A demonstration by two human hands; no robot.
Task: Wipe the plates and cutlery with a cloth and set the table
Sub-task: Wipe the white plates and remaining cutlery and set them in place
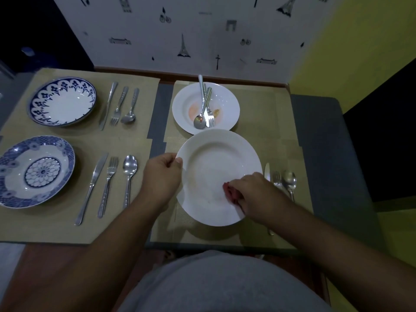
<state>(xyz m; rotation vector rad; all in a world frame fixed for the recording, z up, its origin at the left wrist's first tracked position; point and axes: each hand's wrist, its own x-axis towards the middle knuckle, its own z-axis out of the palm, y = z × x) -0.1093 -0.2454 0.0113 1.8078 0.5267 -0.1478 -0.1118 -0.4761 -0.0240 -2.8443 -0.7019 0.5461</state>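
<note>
My left hand [162, 174] grips the left rim of a plain white plate [213, 167], held tilted above the near right placemat. My right hand [254, 194] holds a bunched red cloth [230, 192] pressed on the plate's lower right part. Behind it stands a white deep plate [227, 102] with food smears, holding a spoon [201, 121] and a fork [209, 113]. A knife [267, 172], fork [276, 177] and spoon [290, 180] lie to the right of the held plate, partly hidden by my right hand.
On the left placemats [144, 104] stand two blue-patterned plates, far [62, 102] and near [36, 172], each with a knife, fork and spoon laid to its right. A patterned wall runs behind the table. A grey seat [326, 154] lies at the right.
</note>
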